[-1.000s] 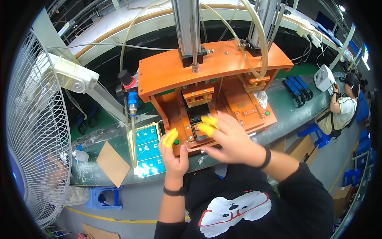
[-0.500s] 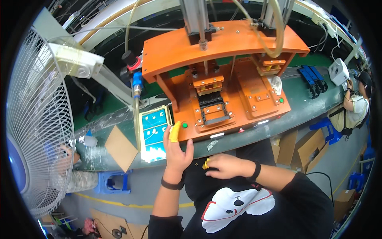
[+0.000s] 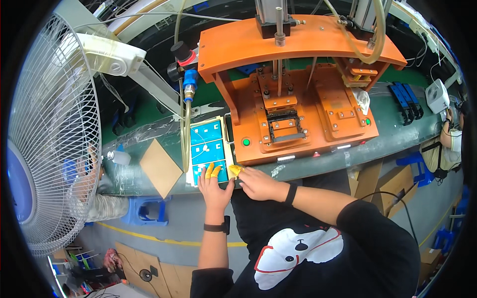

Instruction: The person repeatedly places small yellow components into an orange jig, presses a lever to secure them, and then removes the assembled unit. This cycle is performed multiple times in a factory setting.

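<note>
A stack of light backing sheets (image 3: pixel 187 168) with blue rectangular pieces (image 3: pixel 206 151) on it lies on the green bench, left of an orange press (image 3: pixel 310 158). My left hand (image 3: pixel 214 191) rests its outstretched fingers, two in yellow finger cots, on the nearest blue piece. Beside it, my right hand (image 3: pixel 261 185) has its fingers drawn together, yellow-covered tips at the right edge of the sheets. Whatever lies between those tips is too small to make out. A black frame-shaped part (image 3: pixel 287 126) sits in the press's left fixture, under a raised orange head (image 3: pixel 280 103).
A brown cardboard piece (image 3: pixel 161 169) and a small clear bottle (image 3: pixel 119 157) lie to the left, beyond a large fan (image 3: pixel 54 139). Blue-black parts (image 3: pixel 405 102) and a white fan (image 3: pixel 437 97) stand right. Other people sit at both ends.
My left hand has moved from beside the press's green button onto the blue pieces. My right hand has come up from my lap to the sheets' edge. The view has shifted.
</note>
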`<control>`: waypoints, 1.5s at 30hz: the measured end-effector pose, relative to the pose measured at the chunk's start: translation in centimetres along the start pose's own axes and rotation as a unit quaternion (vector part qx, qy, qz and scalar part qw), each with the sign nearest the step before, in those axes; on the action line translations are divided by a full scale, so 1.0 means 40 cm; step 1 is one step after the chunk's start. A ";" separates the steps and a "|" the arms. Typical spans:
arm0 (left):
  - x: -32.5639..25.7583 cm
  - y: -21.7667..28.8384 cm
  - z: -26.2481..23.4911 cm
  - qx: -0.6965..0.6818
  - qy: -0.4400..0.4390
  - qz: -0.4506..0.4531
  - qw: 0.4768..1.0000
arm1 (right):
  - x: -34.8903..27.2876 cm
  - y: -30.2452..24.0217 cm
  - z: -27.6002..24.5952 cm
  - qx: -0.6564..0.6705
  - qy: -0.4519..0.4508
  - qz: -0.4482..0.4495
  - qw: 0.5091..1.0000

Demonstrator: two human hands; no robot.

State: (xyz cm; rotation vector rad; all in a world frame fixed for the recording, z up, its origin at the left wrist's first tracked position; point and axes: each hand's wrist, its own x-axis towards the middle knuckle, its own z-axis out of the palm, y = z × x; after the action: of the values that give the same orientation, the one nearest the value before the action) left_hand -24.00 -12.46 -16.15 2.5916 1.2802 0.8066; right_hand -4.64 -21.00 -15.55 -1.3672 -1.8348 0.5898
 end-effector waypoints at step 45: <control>0.453 0.397 -0.151 -0.245 -0.136 0.104 0.954 | -0.246 -0.232 -0.771 -0.060 0.328 -0.057 0.941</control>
State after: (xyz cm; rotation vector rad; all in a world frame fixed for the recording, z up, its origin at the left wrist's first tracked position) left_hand -7.15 -9.10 1.77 2.3417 0.6373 0.6625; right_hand 15.65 -35.57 7.05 -1.3155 -1.3962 -0.0535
